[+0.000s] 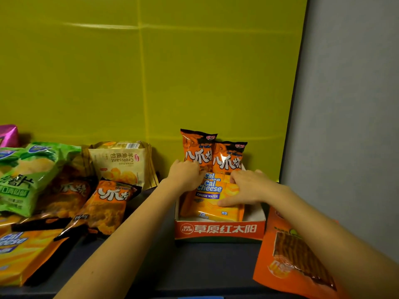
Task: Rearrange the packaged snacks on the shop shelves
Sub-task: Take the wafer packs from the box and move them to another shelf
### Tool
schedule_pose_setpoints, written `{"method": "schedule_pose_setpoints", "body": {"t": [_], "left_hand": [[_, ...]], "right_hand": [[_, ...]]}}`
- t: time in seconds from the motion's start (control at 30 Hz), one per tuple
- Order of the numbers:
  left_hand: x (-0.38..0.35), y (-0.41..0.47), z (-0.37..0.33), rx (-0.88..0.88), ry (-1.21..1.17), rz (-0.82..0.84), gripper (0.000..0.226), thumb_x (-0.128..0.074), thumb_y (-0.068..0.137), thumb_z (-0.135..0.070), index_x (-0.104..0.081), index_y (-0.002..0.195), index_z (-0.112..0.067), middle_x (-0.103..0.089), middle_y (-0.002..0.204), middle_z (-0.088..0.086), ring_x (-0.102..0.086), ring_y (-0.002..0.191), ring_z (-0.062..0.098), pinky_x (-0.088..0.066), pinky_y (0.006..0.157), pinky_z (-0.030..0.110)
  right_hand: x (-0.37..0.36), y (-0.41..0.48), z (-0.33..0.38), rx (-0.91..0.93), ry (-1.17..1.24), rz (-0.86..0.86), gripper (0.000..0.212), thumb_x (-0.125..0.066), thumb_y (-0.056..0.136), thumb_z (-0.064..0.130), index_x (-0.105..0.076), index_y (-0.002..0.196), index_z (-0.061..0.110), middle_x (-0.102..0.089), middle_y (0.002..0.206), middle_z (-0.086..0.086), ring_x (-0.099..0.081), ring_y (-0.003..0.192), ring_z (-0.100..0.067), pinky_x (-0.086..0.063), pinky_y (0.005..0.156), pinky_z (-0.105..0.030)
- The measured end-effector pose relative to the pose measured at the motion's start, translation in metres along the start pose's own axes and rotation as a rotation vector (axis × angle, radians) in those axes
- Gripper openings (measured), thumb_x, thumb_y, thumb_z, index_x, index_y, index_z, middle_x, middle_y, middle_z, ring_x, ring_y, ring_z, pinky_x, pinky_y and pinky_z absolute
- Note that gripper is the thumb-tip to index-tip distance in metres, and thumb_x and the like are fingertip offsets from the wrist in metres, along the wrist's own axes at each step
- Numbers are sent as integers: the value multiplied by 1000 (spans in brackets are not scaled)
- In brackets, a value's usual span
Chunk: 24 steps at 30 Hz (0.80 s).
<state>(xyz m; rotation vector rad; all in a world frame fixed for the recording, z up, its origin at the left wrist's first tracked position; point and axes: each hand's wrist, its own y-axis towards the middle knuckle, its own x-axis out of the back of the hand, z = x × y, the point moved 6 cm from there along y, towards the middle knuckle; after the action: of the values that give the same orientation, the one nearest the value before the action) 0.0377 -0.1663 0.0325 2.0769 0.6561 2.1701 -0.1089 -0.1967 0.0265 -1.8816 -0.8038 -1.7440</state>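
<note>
Cal Cheese wafer packets stand upright in the red-fronted display box at lower centre of the frame, in front of two orange snack bags that lean on the yellow back panel; taller stock sits behind, presumably so every label faces the shopper. The right hand grips the front packet, its fingers curled over the top edge and the thumb laid across the face, probably to seat it squarely. The left hand curls its fingers against the row's left edge; whether they pinch or only steady cannot be told. Unsorted bags lie on the shelf at lower left, and an orange pouch lies at lower right.
</note>
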Motion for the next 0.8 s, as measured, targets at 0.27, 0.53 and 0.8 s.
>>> {"method": "schedule_pose_setpoints", "body": {"t": [0.27, 0.53, 0.8], "left_hand": [[-17, 15, 12, 146, -275, 95, 51, -29, 97, -47, -46, 122, -5, -56, 128, 13, -51, 120, 29, -30, 104, 41], [-16, 13, 14, 81, -321, 76, 56, -22, 101, -27, 5, 150, -19, -49, 134, 19, -48, 120, 37, -37, 102, 48], [-27, 10, 5, 39, -155, 223, 71, -58, 63, -75, -53, 98, -13, -60, 98, 0, -52, 106, 18, -16, 105, 43]], "right_hand": [[-1, 7, -1, -35, 289, 120, 65, -69, 68, 59, -62, 112, 11, -68, 114, -1, -64, 101, -17, -50, 89, -32], [47, -12, -52, -113, 963, -234, 21, -80, 69, 20, -65, 75, 6, -65, 70, -2, -62, 57, -7, -50, 57, -20], [42, -46, -112, -263, 1486, -538, 12, -72, 76, 22, -64, 83, 17, -71, 63, 3, -67, 47, -5, -56, 48, -21]]}}
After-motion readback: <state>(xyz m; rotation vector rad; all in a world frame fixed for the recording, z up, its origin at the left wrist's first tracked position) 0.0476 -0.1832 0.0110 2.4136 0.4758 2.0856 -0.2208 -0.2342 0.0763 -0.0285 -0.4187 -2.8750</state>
